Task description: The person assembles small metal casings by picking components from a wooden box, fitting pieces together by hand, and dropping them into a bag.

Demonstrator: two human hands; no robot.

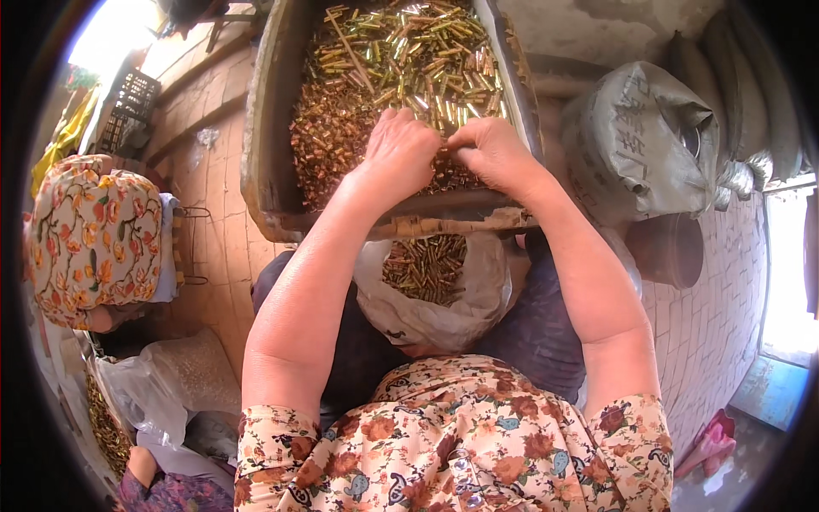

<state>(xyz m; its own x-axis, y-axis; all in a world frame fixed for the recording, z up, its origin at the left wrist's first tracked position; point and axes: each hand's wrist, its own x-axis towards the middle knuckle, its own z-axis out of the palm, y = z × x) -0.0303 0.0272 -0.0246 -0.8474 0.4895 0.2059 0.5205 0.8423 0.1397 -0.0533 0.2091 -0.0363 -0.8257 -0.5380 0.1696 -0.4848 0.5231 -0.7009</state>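
Observation:
Over the near part of a large worn tray [259, 128], my left hand [401, 149] and my right hand [497, 154] come close together. Both are closed, with fingertips pinched. Something small and reddish shows between them, too small to name. Beneath the hands lies a heap of tiny copper-coloured pieces [328, 145]. Farther back in the tray are loose gold and greenish metal tubes [409, 51], with a thin stick [348, 49] lying across them at the left. Between my knees, under the tray's near edge, a whitish bag [478, 303] holds many similar metal tubes [425, 271].
A full grey-white woven sack [636, 145] stands right of the tray, beside a brown bucket [670, 249]. At left, a person in a floral top [94, 239] sits near a black crate [132, 107]. Another person's hand [142, 465] is at lower left, near a clear plastic bag [158, 384].

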